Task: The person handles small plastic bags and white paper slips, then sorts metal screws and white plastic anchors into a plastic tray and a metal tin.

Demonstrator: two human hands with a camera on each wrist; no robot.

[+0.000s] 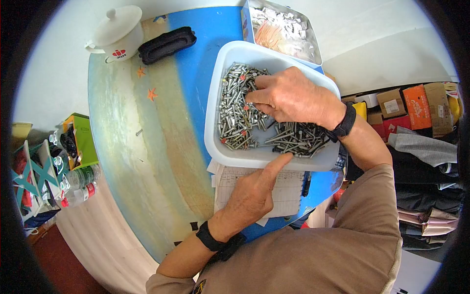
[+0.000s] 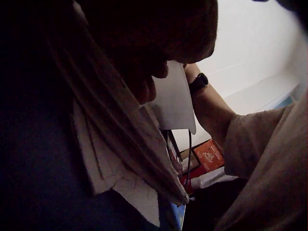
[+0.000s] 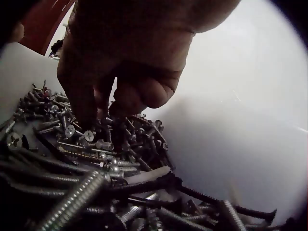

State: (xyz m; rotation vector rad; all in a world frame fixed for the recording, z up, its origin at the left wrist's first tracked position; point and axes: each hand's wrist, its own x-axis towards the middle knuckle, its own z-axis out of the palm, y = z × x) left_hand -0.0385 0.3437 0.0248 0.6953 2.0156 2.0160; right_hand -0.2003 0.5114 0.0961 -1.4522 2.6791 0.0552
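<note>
A white plastic bin (image 1: 220,147) holds silver screws (image 1: 235,105) on its left side and darker, longer screws (image 1: 298,139) at its lower right. My right hand (image 1: 293,98) reaches into the bin with bent fingers. In the right wrist view, that hand (image 3: 125,62) has its fingertips down among the screws (image 3: 89,135); whether they pinch one is hidden. My left hand (image 1: 249,196) lies over a handwritten notebook (image 1: 284,196), its index finger extended to the bin's near wall. In the left wrist view the hand (image 2: 159,33) is dark, beside the bin wall (image 2: 173,103).
A lidded white cup (image 1: 120,36) and a black pouch (image 1: 167,45) stand at the table's back left. Behind the bin is a box (image 1: 248,24) of small white pieces. A single screw (image 1: 139,132) lies on the table. Cartons (image 1: 416,108) and clothes are at the right.
</note>
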